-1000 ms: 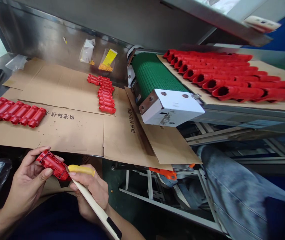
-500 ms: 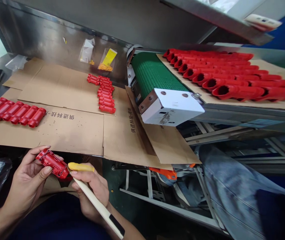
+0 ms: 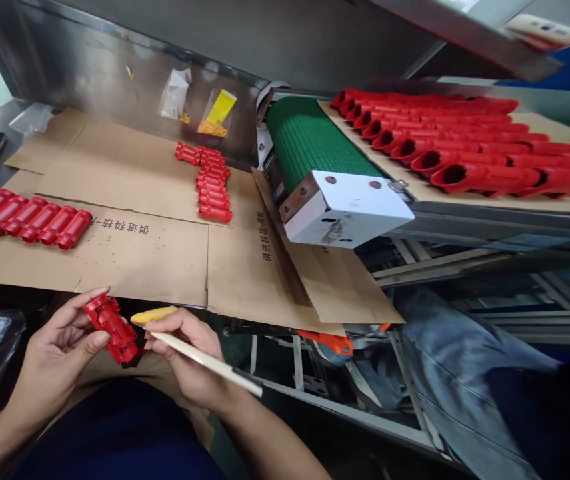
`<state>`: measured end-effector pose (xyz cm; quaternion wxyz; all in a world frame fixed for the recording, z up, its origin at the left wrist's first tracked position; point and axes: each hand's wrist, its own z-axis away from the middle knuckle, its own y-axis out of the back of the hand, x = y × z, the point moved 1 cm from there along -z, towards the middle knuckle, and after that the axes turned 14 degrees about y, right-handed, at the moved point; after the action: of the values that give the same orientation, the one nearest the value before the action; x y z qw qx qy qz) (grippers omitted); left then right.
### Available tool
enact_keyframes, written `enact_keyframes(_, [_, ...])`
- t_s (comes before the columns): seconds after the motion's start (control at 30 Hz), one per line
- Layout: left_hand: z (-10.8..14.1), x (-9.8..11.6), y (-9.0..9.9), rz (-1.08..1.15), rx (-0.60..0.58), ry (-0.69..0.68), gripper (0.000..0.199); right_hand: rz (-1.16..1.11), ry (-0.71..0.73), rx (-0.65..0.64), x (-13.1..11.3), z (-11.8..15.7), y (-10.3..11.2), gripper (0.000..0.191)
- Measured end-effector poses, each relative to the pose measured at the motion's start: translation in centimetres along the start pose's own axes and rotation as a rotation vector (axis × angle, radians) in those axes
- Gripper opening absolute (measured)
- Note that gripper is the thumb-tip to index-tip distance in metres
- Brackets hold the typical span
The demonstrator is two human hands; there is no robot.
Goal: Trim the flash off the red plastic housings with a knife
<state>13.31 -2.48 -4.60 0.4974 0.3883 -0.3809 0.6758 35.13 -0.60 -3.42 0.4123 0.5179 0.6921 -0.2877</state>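
My left hand (image 3: pixel 49 357) grips a red ribbed plastic cylinder (image 3: pixel 113 330) by its upper end, tilted, with its cut-out side facing me. My right hand (image 3: pixel 192 328) is closed around a slim cream-handled tool (image 3: pixel 202 360) with a dark band near its rear end. The tool's front tip is too small to make out. A yellow finger cover (image 3: pixel 152 315) sits on a finger of my right hand. The right fingertips are close beside the lower end of the red cylinder. Both hands are in front of the table edge, above my lap.
Several red cylinders (image 3: pixel 29 219) lie in a row on cardboard (image 3: pixel 139 267), with smaller red pieces (image 3: pixel 213 179) farther back. A green conveyor belt (image 3: pixel 309 137) ends at the right, near rows of red tubes (image 3: pixel 485 177). A lined bin (image 3: pixel 7 333) stands left; a person's leg (image 3: pixel 445 360) is right.
The red cylinder has turned in my left hand to a steeper tilt. My right hand has drawn slightly away from it, and the tool's rear end has swung up and right.
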Motion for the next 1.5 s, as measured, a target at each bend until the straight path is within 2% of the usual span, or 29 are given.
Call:
enact_keyframes(0.07, [0.6,0.0,-0.2,-0.049,0.018,-0.040,0.058,-0.223,-0.179,0.094,0.2,-0.3,-0.4,0.029])
enact_keyframes(0.2, [1.8,0.4,-1.2,-0.084,0.091,-0.120,0.051,-0.624,-0.372,0.259,0.5,-0.6,-1.7,0.038])
enact_keyframes(0.27, [2.0,0.6,-1.5,-0.077,0.107,-0.148,0.048,-0.724,-0.446,0.243,0.6,-0.2,-2.2,0.038])
enact_keyframes(0.3, [1.9,0.6,-1.4,-0.069,0.107,-0.144,0.047,-0.732,-0.424,0.178,0.6,0.0,-2.3,0.043])
enact_keyframes(0.33, [1.7,0.7,-1.3,-0.056,0.098,-0.126,0.048,-0.702,-0.339,0.092,0.5,0.2,-2.2,0.050])
enact_keyframes(0.4, [1.0,0.7,-0.9,-0.009,0.055,-0.066,0.052,-0.481,-0.090,-0.072,0.2,0.6,-1.4,0.061])
enact_keyframes(0.43, [0.7,0.7,-0.8,0.025,0.020,-0.035,0.054,-0.330,0.024,-0.108,0.0,0.7,-0.8,0.059])
enact_keyframes(0.5, [0.2,0.7,-0.6,0.108,-0.043,0.019,0.056,-0.027,0.124,-0.038,-0.5,0.7,0.5,0.035])
enact_keyframes(0.57, [0.0,0.8,-0.7,0.182,-0.064,0.064,0.055,0.182,0.159,0.071,-0.9,0.6,1.2,0.011])
enact_keyframes(0.67, [0.1,0.7,-1.0,0.223,-0.055,0.105,0.048,0.339,0.297,0.100,-1.1,0.2,0.6,0.017])
enact_keyframes(0.73, [0.2,0.3,-0.9,0.183,-0.089,0.105,0.048,0.359,0.367,0.097,-0.9,-0.2,-0.4,0.018])
enact_keyframes(0.83, [0.2,-0.2,-0.6,0.094,-0.121,0.074,0.046,0.341,0.408,0.125,-0.6,-0.7,-1.7,0.019])
enact_keyframes(0.93, [0.5,0.0,-0.8,0.064,-0.070,0.046,0.038,0.312,0.426,0.124,-0.4,-1.1,-2.3,0.019])
enact_keyframes(1.07, [0.9,0.5,-1.5,0.039,-0.021,0.040,0.036,0.292,0.414,0.131,-0.2,-1.2,-2.4,0.019])
enact_keyframes(1.3, [0.1,-0.6,-0.8,-0.037,-0.097,-0.011,0.041,0.314,0.391,0.141,0.0,-0.6,-2.4,0.021])
enact_keyframes(1.5, [0.6,-0.3,-1.2,-0.031,-0.073,-0.010,0.040,0.312,0.359,0.165,-0.2,-0.3,-2.5,0.020])
